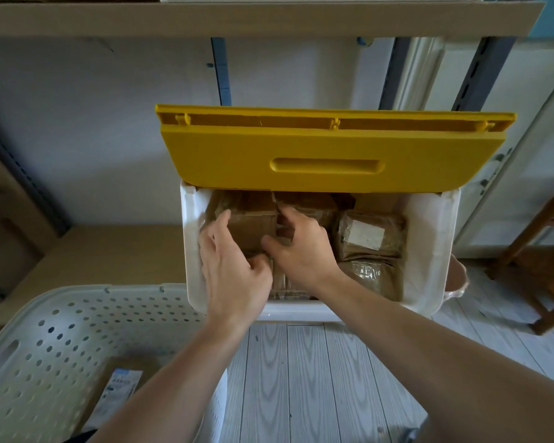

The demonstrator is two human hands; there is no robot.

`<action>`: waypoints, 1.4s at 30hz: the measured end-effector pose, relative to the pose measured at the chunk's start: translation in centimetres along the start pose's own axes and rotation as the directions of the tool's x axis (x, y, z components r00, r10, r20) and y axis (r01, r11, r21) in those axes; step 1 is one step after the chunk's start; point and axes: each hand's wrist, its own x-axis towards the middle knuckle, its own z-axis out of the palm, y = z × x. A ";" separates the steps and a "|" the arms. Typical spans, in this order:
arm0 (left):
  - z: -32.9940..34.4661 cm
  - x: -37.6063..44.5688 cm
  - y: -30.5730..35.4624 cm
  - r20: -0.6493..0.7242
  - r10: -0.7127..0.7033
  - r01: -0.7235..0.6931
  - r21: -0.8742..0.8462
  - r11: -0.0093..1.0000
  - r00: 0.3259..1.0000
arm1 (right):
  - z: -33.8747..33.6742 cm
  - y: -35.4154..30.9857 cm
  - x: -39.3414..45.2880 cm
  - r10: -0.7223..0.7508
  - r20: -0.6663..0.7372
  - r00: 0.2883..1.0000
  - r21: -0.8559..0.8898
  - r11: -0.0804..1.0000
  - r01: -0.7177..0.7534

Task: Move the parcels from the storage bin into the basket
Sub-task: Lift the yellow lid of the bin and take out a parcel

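Storage bin (442, 251): white, standing on the floor (301, 378), its yellow lid (327, 148) raised at the far side. Contents: brown parcels packed close together. Both hands are inside the bin at its left part. Left hand (234, 270) grips the left edge of a brown parcel (253, 228), fingers curled round it. Right hand (304, 247) grips the same parcel from the right, thumb pressed on its near face, fingers curled over the top. A labelled parcel (368, 235) lies to the right, untouched. Basket (45, 340): white, perforated, near left; one parcel (119, 388) with a printed label lies inside.
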 end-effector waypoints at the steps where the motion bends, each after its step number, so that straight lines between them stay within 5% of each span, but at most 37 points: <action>1: -0.3 0.1 0.1 -0.012 0.012 -0.012 0.017 1.000 1.000 | 0.0 -0.1 -0.1 0.001 -0.018 1.000 0.009 1.000 0.000; 13: -2.2 -0.9 -0.5 0.009 -0.049 0.050 -0.101 0.994 0.999 | -1.1 -1.5 -1.4 0.263 0.029 0.964 0.456 0.855 -0.247; 26: -6.1 -3.2 0.3 0.146 -0.129 0.177 -0.391 0.903 0.981 | -2.7 -3.9 -5.3 0.288 0.181 0.940 0.543 0.768 -0.340; 36: -9.7 -4.5 -1.1 0.204 -0.064 0.172 -0.573 0.801 0.977 | -2.7 -6.1 -5.4 0.308 0.254 0.917 0.571 0.717 -0.399; 42: -12.3 -4.4 -2.1 0.187 -0.137 0.215 -0.508 0.834 0.973 | 0.0 -7.1 -5.9 0.215 0.388 0.896 0.593 0.686 -0.421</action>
